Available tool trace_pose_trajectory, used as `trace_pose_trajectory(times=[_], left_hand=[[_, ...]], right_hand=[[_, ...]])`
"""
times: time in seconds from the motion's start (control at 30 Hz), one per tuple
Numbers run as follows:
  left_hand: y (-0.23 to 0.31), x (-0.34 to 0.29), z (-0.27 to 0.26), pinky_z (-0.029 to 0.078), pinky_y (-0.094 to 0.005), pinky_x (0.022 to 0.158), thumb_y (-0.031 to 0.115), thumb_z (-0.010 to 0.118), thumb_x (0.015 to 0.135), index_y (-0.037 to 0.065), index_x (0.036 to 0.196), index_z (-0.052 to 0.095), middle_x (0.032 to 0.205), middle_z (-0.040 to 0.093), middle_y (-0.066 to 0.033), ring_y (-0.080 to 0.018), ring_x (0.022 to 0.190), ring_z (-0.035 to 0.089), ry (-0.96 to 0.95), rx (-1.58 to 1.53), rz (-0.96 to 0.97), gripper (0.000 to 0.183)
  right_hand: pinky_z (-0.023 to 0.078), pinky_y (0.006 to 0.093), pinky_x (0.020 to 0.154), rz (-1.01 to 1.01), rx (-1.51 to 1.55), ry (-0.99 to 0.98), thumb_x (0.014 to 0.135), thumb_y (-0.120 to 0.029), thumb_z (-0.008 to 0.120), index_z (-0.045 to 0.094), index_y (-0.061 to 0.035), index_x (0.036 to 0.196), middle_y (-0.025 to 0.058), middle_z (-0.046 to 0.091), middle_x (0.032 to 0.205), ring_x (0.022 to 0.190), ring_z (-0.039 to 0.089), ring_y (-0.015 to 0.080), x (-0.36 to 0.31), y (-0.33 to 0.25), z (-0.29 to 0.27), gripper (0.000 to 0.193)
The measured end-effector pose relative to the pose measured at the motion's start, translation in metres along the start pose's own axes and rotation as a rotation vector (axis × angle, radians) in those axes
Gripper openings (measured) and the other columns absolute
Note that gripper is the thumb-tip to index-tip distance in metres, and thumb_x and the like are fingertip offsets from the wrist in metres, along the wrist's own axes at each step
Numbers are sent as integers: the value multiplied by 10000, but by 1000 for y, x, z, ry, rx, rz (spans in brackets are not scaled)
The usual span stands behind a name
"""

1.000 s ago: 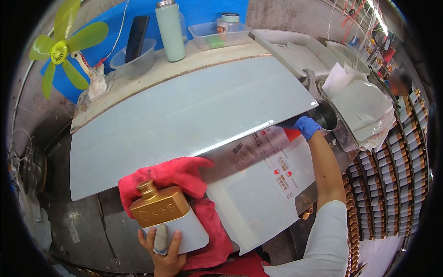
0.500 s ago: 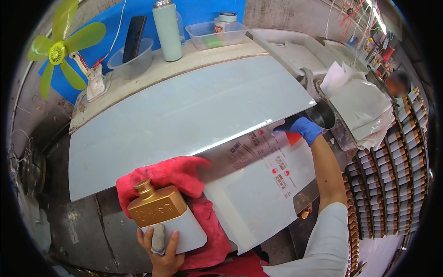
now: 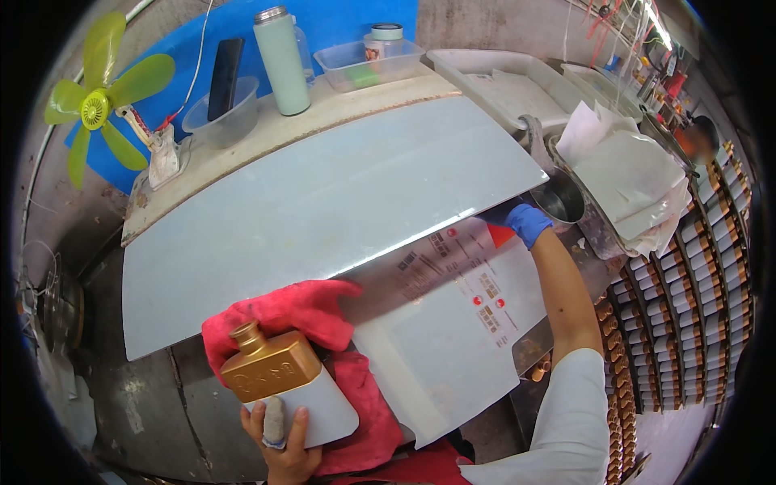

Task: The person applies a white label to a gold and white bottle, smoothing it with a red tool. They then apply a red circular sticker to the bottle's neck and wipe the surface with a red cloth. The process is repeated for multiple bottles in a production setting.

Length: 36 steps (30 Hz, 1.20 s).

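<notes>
The left hand [image 3: 284,454] is half curling around the bottle [image 3: 295,381], against the red cloth [image 3: 370,404]. Farther, the right hand [image 3: 519,220] is hiding its fingers under the board [image 3: 323,214]; its grip I cannot tell. Perhaps it is fetching, next needing a steady bottle.

Two hands [image 3: 289,457], one held bottle [image 3: 293,384]

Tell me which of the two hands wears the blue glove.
The right hand, partly hidden beneath the pale board. The left hand, its fingers on the gold-and-white bottle, has only a grey cover on one finger.
</notes>
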<state>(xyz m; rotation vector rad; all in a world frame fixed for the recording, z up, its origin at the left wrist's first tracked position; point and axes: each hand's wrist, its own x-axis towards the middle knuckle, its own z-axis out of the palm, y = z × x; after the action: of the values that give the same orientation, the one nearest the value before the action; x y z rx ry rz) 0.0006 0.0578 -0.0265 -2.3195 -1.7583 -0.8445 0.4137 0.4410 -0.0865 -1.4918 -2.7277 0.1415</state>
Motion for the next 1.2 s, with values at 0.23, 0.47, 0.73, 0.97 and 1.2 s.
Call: trace_pose_trajectory(times=[0.23,0.47,0.73,0.97,1.2], left_hand=[[-1,-1,2,278,-573,1034,112,675,721,105,1198,604,1387,422,-176,-435,1267,332,18,-2,-1,483],[-1,-1,1,284,-570,1031,111,678,716,107,1198,606,1374,438,-180,-436,1259,344,19,0,2,488],[-1,1,1,297,-571,1016,120,672,726,105,1197,606,1353,455,-192,-433,1243,360,19,-12,12,476],[-3,-6,3,286,-586,1016,116,660,725,102,1217,577,1370,415,-212,-454,1252,345,-1,13,-5,499],[0,-1,2,324,-546,1005,81,659,725,92,1204,601,1383,420,-186,-444,1217,376,38,-15,6,483]], right_hand=[[398,437,968,19,0,-70,754,-546,631,610,-111,1142,125,617,1162,1076,557,321,-8,-6,-12,584],[393,438,983,103,-87,-320,647,-536,733,575,-60,1193,179,577,1217,1121,533,351,-4,-49,-53,741],[386,442,986,31,91,85,665,-535,720,576,-87,1189,169,547,1256,1154,504,338,-7,19,22,705],[465,384,880,197,263,100,574,-552,781,639,-59,1038,160,639,1058,991,600,317,-29,1,24,691],[501,408,777,702,180,60,641,-549,750,657,-27,975,165,674,903,882,638,336,-72,-44,6,626]])
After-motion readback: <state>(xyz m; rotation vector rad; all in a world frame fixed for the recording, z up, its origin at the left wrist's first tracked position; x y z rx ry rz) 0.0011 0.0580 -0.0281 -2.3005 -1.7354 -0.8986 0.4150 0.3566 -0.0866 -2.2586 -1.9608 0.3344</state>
